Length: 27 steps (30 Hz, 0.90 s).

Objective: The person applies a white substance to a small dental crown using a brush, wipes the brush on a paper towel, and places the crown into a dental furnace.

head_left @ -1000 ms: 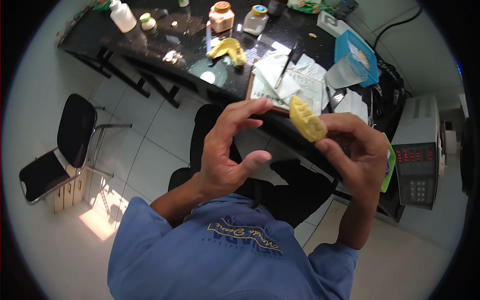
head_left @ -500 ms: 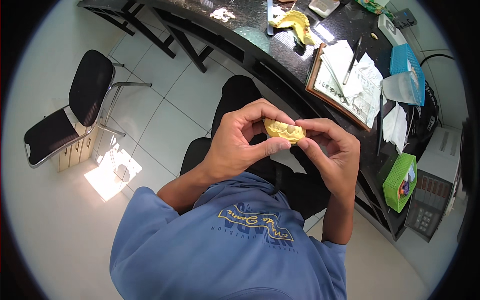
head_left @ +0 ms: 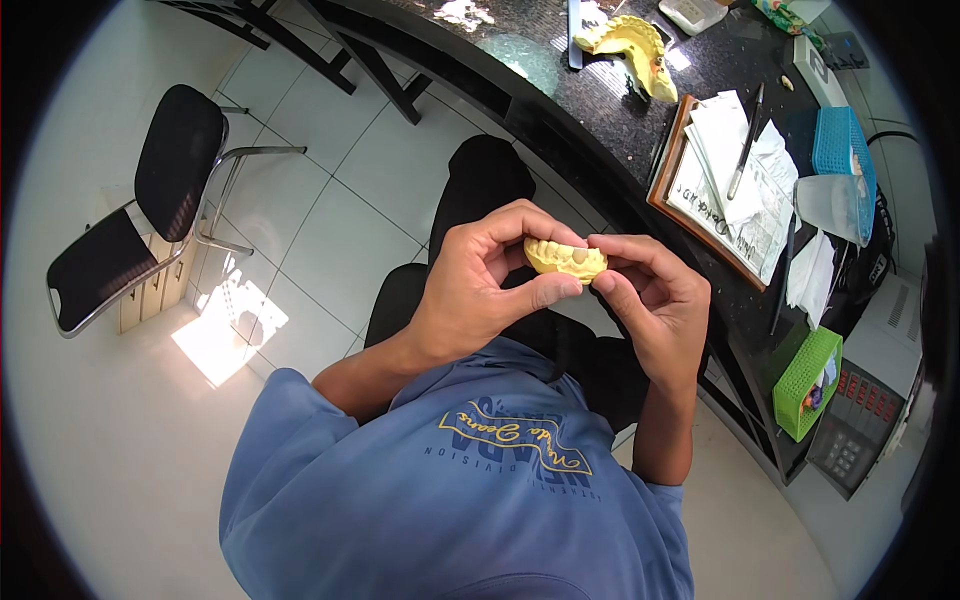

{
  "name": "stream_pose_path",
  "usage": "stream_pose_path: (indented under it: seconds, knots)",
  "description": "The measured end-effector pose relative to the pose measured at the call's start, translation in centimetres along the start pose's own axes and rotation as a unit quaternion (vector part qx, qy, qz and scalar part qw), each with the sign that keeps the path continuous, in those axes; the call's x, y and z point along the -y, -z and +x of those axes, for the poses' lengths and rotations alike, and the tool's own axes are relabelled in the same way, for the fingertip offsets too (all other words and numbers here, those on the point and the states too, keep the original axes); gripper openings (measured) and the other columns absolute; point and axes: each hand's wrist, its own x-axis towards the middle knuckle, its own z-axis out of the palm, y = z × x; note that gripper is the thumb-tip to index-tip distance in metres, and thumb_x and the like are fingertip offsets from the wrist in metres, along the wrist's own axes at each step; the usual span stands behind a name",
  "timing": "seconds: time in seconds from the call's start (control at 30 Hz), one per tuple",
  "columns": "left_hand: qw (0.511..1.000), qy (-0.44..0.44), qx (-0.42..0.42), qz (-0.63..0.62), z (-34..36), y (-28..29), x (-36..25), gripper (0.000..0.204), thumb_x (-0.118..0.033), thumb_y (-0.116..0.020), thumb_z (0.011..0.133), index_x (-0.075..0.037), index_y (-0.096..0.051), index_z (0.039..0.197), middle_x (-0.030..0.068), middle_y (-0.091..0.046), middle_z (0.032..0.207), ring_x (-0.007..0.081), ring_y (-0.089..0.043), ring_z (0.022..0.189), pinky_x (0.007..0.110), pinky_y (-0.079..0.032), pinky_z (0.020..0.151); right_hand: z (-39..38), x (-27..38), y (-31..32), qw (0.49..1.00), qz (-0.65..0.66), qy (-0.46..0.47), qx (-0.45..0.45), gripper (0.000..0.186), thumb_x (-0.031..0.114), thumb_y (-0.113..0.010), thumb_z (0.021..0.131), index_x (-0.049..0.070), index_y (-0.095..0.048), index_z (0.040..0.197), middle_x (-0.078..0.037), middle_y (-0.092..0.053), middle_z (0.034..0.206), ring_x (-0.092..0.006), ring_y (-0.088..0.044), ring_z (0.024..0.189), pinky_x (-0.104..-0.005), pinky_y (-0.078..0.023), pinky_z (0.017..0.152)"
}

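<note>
Between my two hands, above my lap, is a yellow plaster dental model (head_left: 563,262) with a row of moulded teeth. One tooth near its right end looks greyer than the others. My left hand (head_left: 478,272) grips the model's left side, thumb along the lower front and index finger over the top. On its right end my right hand (head_left: 655,290) pinches with thumb and index finger, the other fingers curled behind. My fingers hide both ends of the model.
On the dark speckled bench lie another yellow dental model (head_left: 640,52), a clipboard with papers (head_left: 725,200) and a pen (head_left: 748,140). Blue (head_left: 838,140) and green baskets (head_left: 806,385) stand at the right, beside a grey keypad machine (head_left: 855,425). A black chair (head_left: 180,165) stands left.
The dental model has been tipped in my hands, so its teeth row shows more from the front. Both hands keep their hold. The view has shifted, moving the bench items right and down.
</note>
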Motion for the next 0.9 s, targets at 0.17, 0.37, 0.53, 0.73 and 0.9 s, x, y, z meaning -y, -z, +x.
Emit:
stream_pose_path:
  seconds: [0.17, 0.37, 0.53, 0.73, 0.9]
  knots:
    - [1.0, -0.004, -0.009, 0.014, -0.1, 0.2, -0.1, 0.027, 0.004, -0.073, 0.079, 0.003, -0.062, 0.104, 0.009, -0.056, 0.101, 0.0144, -0.058, 0.095, 0.028, -0.05, 0.086, 0.3, 0.0, -0.4, 1.0, 0.012, -0.002, 0.004, 0.025, 0.001, -0.069, 0.085, -0.003, -0.067, 0.109, -0.013, -0.068, 0.102, -0.0163, -0.067, 0.091, -0.0263, -0.054, 0.08]
    - [1.0, -0.014, -0.008, 0.016, -0.4, 0.3, -0.3, 0.028, 0.004, -0.073, 0.079, 0.003, -0.062, 0.104, 0.0088, -0.056, 0.102, 0.0144, -0.058, 0.096, 0.028, -0.049, 0.086, 0.2, 0.5, -0.6, 1.0, 0.004, 0.0, 0.004, 0.025, 0.0, -0.069, 0.084, -0.003, -0.068, 0.109, -0.014, -0.067, 0.103, -0.0169, -0.066, 0.092, -0.027, -0.055, 0.08]
    - [1.0, -0.017, -0.002, 0.005, -0.6, 0.1, -0.4, 0.027, 0.005, -0.072, 0.08, 0.002, -0.061, 0.105, 0.0088, -0.056, 0.104, 0.0148, -0.058, 0.098, 0.029, -0.049, 0.088, 0.0, 0.8, -0.9, 0.999, -0.021, 0.034, -0.013, 0.025, -0.002, -0.071, 0.082, -0.003, -0.068, 0.107, -0.014, -0.067, 0.101, -0.0172, -0.066, 0.09, -0.0267, -0.055, 0.078]
    - [1.0, -0.024, 0.007, 0.003, -0.9, -0.1, -0.6, 0.027, 0.007, -0.07, 0.08, 0.002, -0.061, 0.105, 0.0093, -0.056, 0.105, 0.0156, -0.059, 0.1, 0.03, -0.049, 0.09, -0.3, 1.1, -0.9, 0.998, -0.023, 0.053, -0.018, 0.025, -0.002, -0.071, 0.081, -0.004, -0.069, 0.106, -0.014, -0.067, 0.101, -0.0168, -0.065, 0.088, -0.0268, -0.055, 0.078]
    - [1.0, -0.024, 0.006, -0.011, -1.0, -0.6, -0.8, 0.025, 0.006, -0.067, 0.083, 0.003, -0.06, 0.107, 0.0114, -0.057, 0.107, 0.0168, -0.059, 0.102, 0.03, -0.049, 0.092, -0.3, 0.9, -0.9, 0.998, 0.019, 0.04, -0.041, 0.029, -0.001, -0.07, 0.083, -0.005, -0.065, 0.112, -0.013, -0.067, 0.104, -0.0162, -0.065, 0.092, -0.0273, -0.054, 0.081]
